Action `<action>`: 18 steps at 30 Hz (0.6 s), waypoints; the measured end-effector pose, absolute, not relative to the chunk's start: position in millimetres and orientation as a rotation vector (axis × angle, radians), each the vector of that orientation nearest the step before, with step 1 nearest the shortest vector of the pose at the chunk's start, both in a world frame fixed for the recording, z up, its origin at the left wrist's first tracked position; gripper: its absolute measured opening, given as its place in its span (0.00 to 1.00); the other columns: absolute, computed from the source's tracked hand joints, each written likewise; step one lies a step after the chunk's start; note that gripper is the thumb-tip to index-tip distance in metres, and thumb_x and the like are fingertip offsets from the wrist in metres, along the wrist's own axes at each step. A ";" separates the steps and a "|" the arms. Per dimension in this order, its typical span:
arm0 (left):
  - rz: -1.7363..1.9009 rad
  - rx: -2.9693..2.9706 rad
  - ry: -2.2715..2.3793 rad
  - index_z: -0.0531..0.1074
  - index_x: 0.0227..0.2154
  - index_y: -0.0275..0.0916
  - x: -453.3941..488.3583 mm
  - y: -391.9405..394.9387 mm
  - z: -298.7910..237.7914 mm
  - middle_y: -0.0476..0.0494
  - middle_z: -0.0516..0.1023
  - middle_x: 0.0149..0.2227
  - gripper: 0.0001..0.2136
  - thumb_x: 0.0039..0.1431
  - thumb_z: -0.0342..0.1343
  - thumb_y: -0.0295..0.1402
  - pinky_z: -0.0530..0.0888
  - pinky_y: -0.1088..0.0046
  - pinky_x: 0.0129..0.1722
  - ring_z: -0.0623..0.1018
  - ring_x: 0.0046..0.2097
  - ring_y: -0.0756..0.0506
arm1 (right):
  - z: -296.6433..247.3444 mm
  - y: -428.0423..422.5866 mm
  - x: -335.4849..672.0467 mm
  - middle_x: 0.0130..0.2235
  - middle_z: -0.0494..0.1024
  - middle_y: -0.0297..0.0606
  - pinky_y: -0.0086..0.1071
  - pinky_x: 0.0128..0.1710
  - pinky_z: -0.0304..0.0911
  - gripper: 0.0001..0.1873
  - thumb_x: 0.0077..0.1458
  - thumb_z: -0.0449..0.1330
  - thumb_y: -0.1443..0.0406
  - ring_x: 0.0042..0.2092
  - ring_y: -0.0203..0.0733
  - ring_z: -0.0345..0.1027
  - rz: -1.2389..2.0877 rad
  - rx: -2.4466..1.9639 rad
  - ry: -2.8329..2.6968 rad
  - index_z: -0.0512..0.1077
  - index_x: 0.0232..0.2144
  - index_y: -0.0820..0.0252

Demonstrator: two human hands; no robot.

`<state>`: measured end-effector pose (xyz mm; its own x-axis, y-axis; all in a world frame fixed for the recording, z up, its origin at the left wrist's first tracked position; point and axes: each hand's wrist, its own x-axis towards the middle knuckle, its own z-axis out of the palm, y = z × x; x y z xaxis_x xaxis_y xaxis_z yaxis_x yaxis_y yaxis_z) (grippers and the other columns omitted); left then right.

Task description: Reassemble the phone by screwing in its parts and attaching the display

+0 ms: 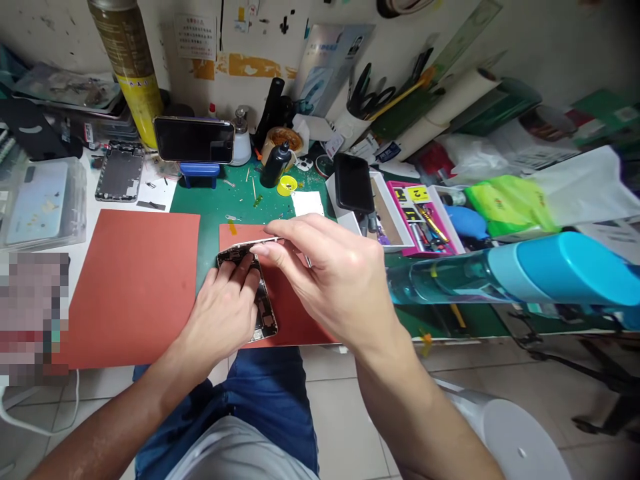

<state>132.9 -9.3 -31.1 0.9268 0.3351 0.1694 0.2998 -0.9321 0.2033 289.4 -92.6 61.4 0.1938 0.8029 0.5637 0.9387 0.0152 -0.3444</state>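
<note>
Our left hand [220, 313] lies spread, pressing the dark, opened metal smartphone housing [263, 301] steady on the orange-red silicone mat [300, 320]. Our right hand [320, 273] pinches closed on the housing's upper edge, keeping the hold narrow.

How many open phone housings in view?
2. One housing lies far back left; the second housing sits on a red mat under the left hand. More could be hidden in the clutter.

Red mat [133, 287] left of L hand [220, 313] passable — blue-capped bottle [515, 270] blocks R hand's [330, 280] way
</note>
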 end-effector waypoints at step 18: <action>0.798 2.679 0.637 0.74 0.54 0.35 64.2 -6.0 -30.4 0.38 0.84 0.55 0.18 0.70 0.46 0.17 0.77 0.60 0.56 0.81 0.55 0.40 | 11.1 -158.5 262.5 0.47 0.87 0.53 0.47 0.42 0.80 0.11 0.67 0.64 0.75 0.45 0.55 0.84 -0.351 -1.640 -1.885 0.79 0.51 0.65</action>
